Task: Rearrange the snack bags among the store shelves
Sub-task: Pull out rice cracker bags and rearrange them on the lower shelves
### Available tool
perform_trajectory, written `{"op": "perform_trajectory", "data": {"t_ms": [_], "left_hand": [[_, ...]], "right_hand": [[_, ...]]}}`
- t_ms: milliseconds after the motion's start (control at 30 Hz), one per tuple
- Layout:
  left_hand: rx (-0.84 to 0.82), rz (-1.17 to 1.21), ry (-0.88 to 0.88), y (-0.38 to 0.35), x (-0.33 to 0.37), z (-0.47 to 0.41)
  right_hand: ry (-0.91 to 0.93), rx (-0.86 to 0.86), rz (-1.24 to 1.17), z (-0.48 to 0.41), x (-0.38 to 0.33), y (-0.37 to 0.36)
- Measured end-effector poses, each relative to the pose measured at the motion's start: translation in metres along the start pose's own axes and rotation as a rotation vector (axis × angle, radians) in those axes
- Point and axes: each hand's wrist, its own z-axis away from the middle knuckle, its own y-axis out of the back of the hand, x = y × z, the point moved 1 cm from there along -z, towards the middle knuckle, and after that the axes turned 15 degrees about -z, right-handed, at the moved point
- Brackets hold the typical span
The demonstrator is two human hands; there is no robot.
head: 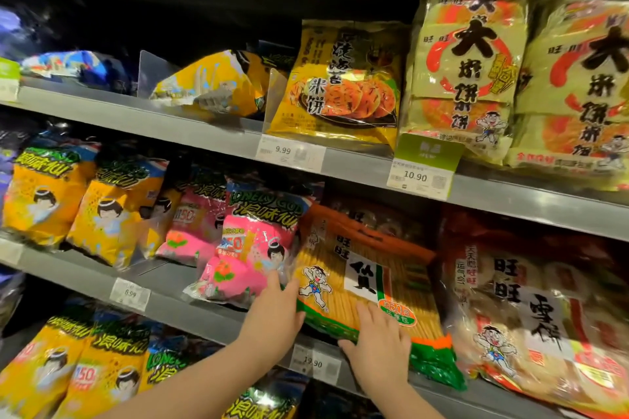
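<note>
Evidently the large rice-cracker bag (371, 286) is being seated, tilted, on the middle shelf (190, 303), between the pink snack bag (248, 255) and the clear cracker bag (531, 309). The right hand (377, 340) is laid flat on its lower front, fingers straight. The left hand (275, 313) is set against its left edge; whether fingers curl round it cannot be told. The work is judged part done: a yellow bag (218, 85) lies toppled on the upper shelf (102, 105).

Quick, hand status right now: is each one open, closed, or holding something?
Left hand: grips the cracker bag at its left edge.
Right hand: open, fingers flat on the bag's front.
</note>
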Motion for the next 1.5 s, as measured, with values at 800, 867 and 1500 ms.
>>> {"op": "perform_trajectory", "data": {"t_ms": [800, 867, 1500], "left_hand": [[-0.346, 1.424, 0.432, 0.060, 0.006, 0.012], [-0.399, 1.423, 0.467, 0.065, 0.006, 0.014], [-0.296, 1.008, 0.226, 0.071, 0.034, 0.075]], "right_hand": [[0.240, 0.285, -0.071, 0.045, -0.021, 0.052], [0.225, 0.243, -0.110, 0.059, -0.021, 0.053], [0.170, -0.011, -0.160, 0.134, 0.006, 0.058]]}}
